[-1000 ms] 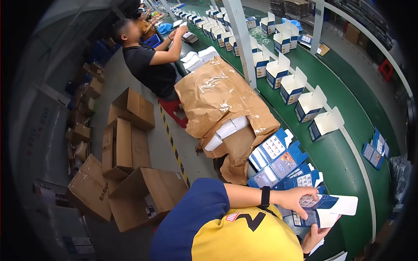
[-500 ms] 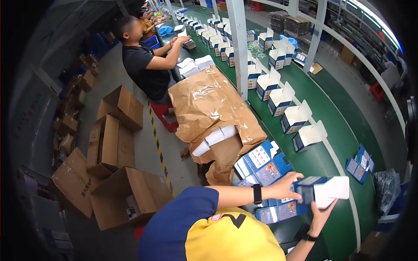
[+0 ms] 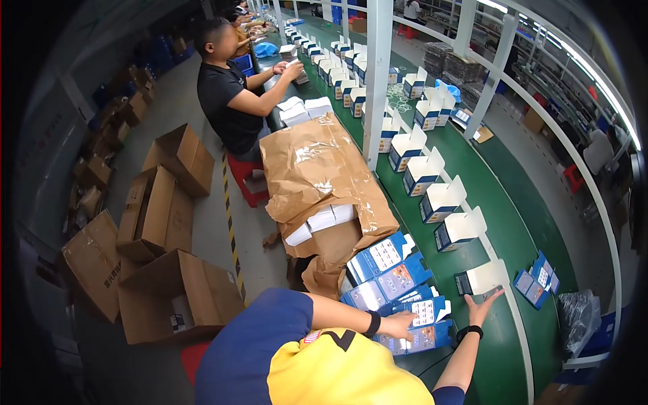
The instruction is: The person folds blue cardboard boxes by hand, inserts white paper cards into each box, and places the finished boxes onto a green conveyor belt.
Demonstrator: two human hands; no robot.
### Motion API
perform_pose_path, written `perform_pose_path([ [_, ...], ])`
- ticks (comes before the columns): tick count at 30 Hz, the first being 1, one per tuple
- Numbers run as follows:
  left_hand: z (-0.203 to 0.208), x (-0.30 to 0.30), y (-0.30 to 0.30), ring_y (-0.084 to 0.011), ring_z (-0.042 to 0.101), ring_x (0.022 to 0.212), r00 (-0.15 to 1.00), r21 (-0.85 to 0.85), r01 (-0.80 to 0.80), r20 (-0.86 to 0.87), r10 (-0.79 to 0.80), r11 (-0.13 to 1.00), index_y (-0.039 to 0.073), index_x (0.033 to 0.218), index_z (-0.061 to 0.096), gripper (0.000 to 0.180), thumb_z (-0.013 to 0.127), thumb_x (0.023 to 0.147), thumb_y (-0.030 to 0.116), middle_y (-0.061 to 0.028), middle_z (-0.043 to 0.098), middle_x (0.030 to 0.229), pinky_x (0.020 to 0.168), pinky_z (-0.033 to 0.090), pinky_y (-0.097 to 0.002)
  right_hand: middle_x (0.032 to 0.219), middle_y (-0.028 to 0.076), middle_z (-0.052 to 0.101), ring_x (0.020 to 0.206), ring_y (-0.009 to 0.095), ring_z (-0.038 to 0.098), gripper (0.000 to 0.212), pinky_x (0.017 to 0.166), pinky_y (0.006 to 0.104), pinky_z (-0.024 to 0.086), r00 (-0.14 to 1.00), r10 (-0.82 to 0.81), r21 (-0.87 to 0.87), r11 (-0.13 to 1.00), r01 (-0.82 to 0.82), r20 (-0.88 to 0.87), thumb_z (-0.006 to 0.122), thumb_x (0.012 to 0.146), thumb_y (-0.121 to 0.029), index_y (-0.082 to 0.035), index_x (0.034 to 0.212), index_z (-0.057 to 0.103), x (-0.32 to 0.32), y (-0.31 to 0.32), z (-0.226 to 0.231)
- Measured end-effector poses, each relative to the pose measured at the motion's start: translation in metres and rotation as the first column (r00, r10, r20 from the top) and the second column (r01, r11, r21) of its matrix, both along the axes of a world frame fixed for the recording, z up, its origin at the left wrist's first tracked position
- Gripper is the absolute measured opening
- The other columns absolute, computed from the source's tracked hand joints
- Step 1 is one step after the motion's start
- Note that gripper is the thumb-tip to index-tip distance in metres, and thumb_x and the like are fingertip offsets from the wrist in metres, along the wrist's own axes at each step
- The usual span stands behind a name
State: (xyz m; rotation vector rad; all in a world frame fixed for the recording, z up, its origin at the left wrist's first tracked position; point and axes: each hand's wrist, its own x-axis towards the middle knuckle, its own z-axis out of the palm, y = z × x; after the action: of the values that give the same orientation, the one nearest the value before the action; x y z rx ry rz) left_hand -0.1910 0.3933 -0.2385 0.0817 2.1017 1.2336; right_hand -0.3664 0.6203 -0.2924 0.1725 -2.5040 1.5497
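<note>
The right hand (image 3: pixel 483 305), fingers spread, touches the erected blue-and-white carton (image 3: pixel 480 279) on the green conveyor belt (image 3: pixel 472 169)'s near end; the left hand (image 3: pixel 399 326) rests flat, gripping nothing, on stacked flat cartons (image 3: pixel 395 287), steadying them.

Green conveyor belt (image 3: pixel 513 236) is carrying a row of open white-flapped boxes (image 3: pixel 442 200). Flat blue cartons (image 3: pixel 391 270) are lying stacked at the belt's near edge, beside the row.

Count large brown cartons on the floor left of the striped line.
4 nearby: a closed carton by the red stool, a tall carton below it, a far-left carton, and an open carton nearest the camera. Smaller cartons stack along the wall; some may be hidden.
</note>
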Motion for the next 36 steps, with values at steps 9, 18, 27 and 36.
perform_pose_path([
  [9,-0.015,-0.02,0.013,-0.0468,0.012,0.133,0.983,-0.24,-0.148,-0.144,0.116,0.959,0.008,0.141,0.019,0.091,0.07,0.071,0.033,-0.0312,0.016,0.141,0.104,0.018,-0.057,0.143,0.028,0.021,0.132,0.031,0.028,0.075,0.107,0.037,0.025,0.812,-0.278,-0.292,0.833,0.47,0.513,0.058,0.085,-0.007,0.004,0.141,0.009,0.179,-0.004,-0.001],
  [18,-0.002,-0.005,0.018,-0.0513,0.004,0.133,0.99,-0.26,-0.079,-0.13,0.046,0.962,0.013,0.142,0.018,0.093,0.071,0.069,0.033,-0.0343,0.007,0.142,0.1,0.014,-0.0665,0.141,0.028,0.024,0.13,0.029,0.031,0.083,0.105,0.0337,0.027,0.669,-0.191,-0.071,0.936,0.344,0.719,0.062,0.082,-0.01,0.011,0.139,0.005,0.23,-0.07,0.019],
  [27,0.024,0.003,0.011,-0.0506,0.013,0.131,0.977,-0.227,-0.103,-0.207,0.055,0.968,0.012,0.142,0.017,0.09,0.07,0.073,0.034,-0.0347,0.011,0.14,0.1,0.022,-0.0611,0.135,0.024,0.035,0.122,0.028,0.04,0.066,0.102,0.0333,0.032,0.817,-0.29,-0.233,0.863,0.448,0.499,0.059,0.084,-0.005,0.01,0.135,0.02,0.237,-0.068,0.028],
  [36,0.068,-0.02,-0.005,-0.0345,0.043,0.114,0.893,0.321,-0.391,-0.095,0.44,0.863,0.0,0.125,0.038,0.071,0.069,0.075,0.04,-0.0218,0.046,0.12,0.096,0.035,-0.0365,0.11,0.016,0.057,0.095,0.019,0.057,0.041,0.085,0.03,0.045,0.804,-0.138,-0.239,0.914,0.328,0.578,0.056,0.084,0.0,0.007,0.122,0.041,0.267,-0.065,0.119],
])
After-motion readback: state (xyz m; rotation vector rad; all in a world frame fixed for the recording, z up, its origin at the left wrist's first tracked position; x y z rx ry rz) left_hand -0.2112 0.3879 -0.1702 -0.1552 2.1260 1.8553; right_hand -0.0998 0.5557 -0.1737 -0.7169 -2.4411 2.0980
